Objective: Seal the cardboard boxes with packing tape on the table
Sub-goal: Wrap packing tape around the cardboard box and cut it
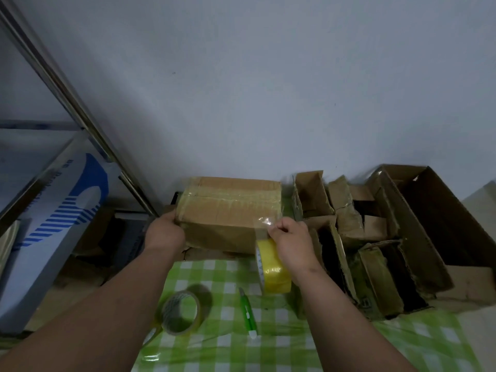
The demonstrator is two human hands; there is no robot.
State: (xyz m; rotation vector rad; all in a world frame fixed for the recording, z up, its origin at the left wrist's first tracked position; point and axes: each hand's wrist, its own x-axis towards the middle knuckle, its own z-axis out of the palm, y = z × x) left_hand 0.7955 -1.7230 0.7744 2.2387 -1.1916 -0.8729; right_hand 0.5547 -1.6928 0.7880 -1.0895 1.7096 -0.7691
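**Cardboard box half taped, more tape coming**

Right hand (291, 245) curled around a yellow tape roll (273, 269), pinching the loose clear tape end (264, 224) and pulling it up against the near right corner of the cardboard box (228, 210). Left hand (165, 233) gripping the box's left near corner, fingers wrapped over the edge, holding it steady.

Sits at the far edge of the table (228, 350), against the wall, flaps closed, shiny tape strips already across the top. Looks like the side is getting taped now.

Nearer on the green checked cloth: a second tape roll (182, 312) lying flat with its tail trailing off the left edge, and a green cutter (248, 314) just right of it. To the right, a pile of open empty boxes (375, 237), none sealed yet, so lots left to do. To the left, a metal shelf frame (67, 89) and a white and blue board (53, 224).

What could go wrong:
- Loose tape end could fold and stick to itself or to the fingers, because it is thin and floppy.
- Tape could go on crooked or wrinkly if pulled sideways.
- Box could slide toward the wall or off the left side if the left hand lets go during a hard pull.
- Roll could bump the open boxes just beside it.
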